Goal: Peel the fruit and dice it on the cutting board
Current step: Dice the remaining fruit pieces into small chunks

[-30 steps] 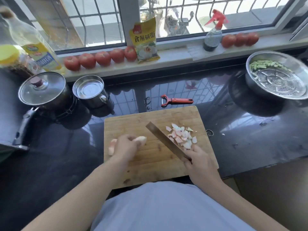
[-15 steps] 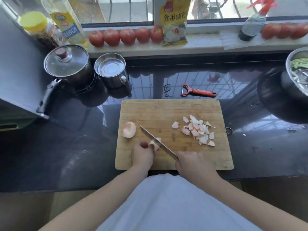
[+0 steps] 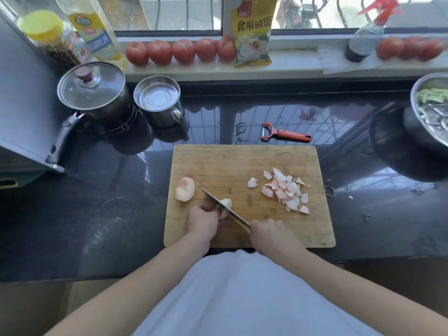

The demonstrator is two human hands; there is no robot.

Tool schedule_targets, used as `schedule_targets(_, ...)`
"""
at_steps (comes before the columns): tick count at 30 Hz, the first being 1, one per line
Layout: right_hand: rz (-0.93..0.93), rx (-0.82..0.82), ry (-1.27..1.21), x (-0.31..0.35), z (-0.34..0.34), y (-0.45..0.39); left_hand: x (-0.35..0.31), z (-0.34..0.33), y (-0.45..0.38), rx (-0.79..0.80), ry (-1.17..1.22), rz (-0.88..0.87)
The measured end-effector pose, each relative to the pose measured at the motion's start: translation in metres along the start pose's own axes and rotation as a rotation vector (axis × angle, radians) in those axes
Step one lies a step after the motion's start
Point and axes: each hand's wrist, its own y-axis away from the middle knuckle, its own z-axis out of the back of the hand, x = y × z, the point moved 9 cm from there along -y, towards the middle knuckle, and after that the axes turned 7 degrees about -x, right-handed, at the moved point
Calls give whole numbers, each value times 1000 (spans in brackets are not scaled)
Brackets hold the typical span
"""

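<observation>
Wooden cutting board (image 3: 242, 158) — a peeled fruit piece (image 3: 225, 204) is pinched by the left hand (image 3: 202, 220) while the knife (image 3: 225, 211) is gripped by the right hand (image 3: 272, 235) — blade resting across it.

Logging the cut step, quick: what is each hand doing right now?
Left hand: fingers curled, holding the fruit piece on the cutting board.
Right hand: gripping the knife, blade in that piece.

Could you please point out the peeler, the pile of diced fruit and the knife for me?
peeler (image 3: 286, 135): head view, on its red handle.
pile of diced fruit (image 3: 287, 191): head view, middle of the heap.
knife (image 3: 232, 214): head view, on the blade, near the fruit piece being cut.
</observation>
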Motion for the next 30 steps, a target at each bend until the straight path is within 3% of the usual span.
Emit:
schedule_targets(7, -78, -44, -195, -14, -1, 4, -10, -3, 2, -1, -175, -134)
schedule_targets(11, -159, -61, -448, -27, 9, 15, -28, 10, -3, -91, -550, -336)
schedule_targets(15, -274, -23, -632, -52, 4, 24, -41, 29, 0, -167, -741, -503)
schedule_targets(20, -331, 46, -744, -66, -1, 39, -58, -4, 23, -61, -821, -805)
schedule_targets(27, -415, 60, -883, -73, -7, 53, -65, -23, 27, -77, -541, -702)
schedule_targets(30, -486, -37, -916, -89, 0, 61, -61, -30, 20, 10, -688, -740)
